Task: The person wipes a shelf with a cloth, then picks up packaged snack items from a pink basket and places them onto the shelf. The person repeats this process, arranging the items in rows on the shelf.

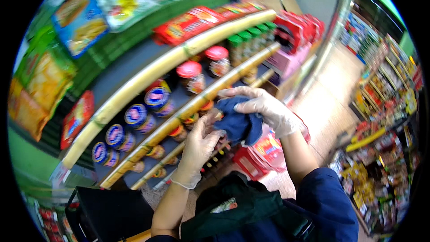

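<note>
A crumpled dark blue cloth (pixel 235 121) is between my two hands, in front of the store shelf. My left hand (pixel 201 137), in a thin translucent glove, grips its left edge with thumb and fingers. From the upper right, my right hand (pixel 265 107), gloved alike, pinches the cloth between thumb and fingers. Just beyond the cloth runs a bamboo-like shelf rail (pixel 198 97). Behind that rail stand jars with pink lids (pixel 190 75), jars with green lids (pixel 247 42) and tubs with blue lids (pixel 136 115).
Red packets (pixel 191 23) lie on the upper shelf, with bagged goods (pixel 121 3) hanging above. A red bag (pixel 257 158) is on the floor below my right forearm. A black chair (pixel 114 211) stands at lower left. More stocked shelves (pixel 373 174) line the right side.
</note>
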Demonstrator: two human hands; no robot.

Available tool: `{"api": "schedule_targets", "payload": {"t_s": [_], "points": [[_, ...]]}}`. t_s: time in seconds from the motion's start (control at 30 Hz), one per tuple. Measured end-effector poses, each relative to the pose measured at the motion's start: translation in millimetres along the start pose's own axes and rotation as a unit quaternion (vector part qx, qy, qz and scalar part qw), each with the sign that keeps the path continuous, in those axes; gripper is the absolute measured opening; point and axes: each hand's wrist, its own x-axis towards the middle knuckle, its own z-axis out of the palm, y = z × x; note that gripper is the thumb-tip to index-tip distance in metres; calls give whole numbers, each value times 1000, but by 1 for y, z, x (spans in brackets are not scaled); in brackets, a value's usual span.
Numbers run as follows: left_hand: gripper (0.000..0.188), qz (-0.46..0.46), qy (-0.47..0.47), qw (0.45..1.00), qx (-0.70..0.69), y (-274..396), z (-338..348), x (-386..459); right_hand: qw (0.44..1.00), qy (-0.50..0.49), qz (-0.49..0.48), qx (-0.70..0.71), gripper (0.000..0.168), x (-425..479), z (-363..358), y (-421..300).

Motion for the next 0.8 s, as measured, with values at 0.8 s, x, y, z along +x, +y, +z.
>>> {"api": "schedule_targets", "payload": {"t_s": [0.8], "points": [[49, -206, -197, 909, 303, -234, 178, -18, 711, 245, 469, -463, 74, -71, -252, 336]]}}
